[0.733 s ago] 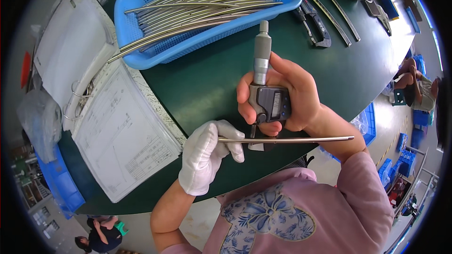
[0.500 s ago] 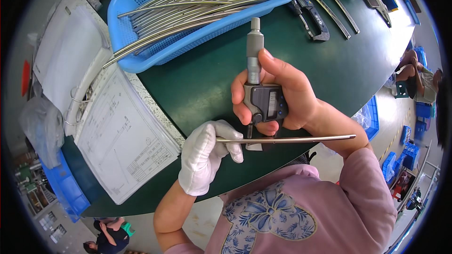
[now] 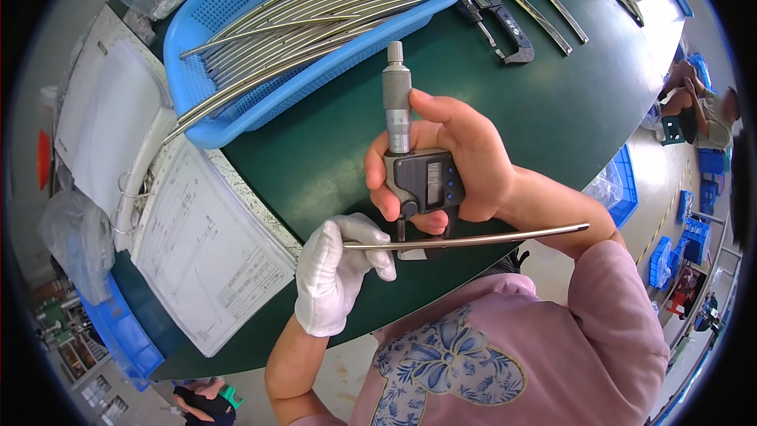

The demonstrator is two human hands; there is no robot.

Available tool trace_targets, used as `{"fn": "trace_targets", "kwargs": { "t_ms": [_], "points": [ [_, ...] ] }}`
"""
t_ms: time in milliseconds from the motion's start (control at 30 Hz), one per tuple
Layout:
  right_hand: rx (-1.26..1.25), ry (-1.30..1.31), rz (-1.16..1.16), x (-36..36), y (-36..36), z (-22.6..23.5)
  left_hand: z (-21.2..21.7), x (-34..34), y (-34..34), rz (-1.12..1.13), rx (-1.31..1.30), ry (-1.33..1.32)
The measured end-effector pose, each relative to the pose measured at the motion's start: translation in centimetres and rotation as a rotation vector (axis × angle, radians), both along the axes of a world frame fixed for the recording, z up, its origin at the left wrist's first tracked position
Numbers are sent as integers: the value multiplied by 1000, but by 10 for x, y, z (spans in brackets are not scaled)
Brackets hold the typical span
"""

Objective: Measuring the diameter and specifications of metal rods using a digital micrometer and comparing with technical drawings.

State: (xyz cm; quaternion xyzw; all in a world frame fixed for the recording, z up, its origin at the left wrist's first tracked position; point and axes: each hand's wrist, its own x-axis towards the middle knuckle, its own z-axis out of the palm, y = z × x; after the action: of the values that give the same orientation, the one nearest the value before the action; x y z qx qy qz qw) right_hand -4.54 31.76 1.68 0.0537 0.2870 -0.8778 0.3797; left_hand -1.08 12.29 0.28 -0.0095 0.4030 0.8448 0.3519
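Observation:
My left hand (image 3: 330,276), in a white glove, pinches one end of a thin metal rod (image 3: 505,237). From there the rod reaches out to the right, almost level, passing over my right forearm. My bare right hand (image 3: 473,154) is closed around a digital micrometer (image 3: 422,181), its thimble pointing away from me and its display facing up. The micrometer's lower end meets the rod near the gloved fingers; whether its jaws clamp the rod I cannot tell. Part of its frame is hidden by the rod and my fingers.
A blue perforated basket (image 3: 315,83) of similar rods stands at the back left. A second micrometer (image 3: 505,28) and two curved strips (image 3: 544,0) lie at the back right. An open binder of drawings (image 3: 213,260) covers the left of the green table (image 3: 576,102).
The view has shifted a little, so basket and table items sit further left. Both hands keep their hold on the rod and the micrometer, with the rod tilted slightly more.

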Motion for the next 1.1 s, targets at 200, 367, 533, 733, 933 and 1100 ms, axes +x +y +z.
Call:
{"fn": "trace_targets", "kwargs": {
  "t_ms": [200,367,533,733,933,1100],
  "points": [
    [64,16,-36,0,-1,0,3,-2,-1,8,39,-43],
    [86,28,6,-1,0,3,0,1,-3,16,6,-4],
    [71,12,3,0,0,1,4,3,2,9,-27,9],
    [14,-24,11,0,-1,2,7,4,3,-19,-33,-51],
    [44,48,-32,1,-2,-3,7,4,4,-33,-35,-47],
    [82,68,-38,1,0,0,8,3,4,-29,-75,-26]
  ]
}}
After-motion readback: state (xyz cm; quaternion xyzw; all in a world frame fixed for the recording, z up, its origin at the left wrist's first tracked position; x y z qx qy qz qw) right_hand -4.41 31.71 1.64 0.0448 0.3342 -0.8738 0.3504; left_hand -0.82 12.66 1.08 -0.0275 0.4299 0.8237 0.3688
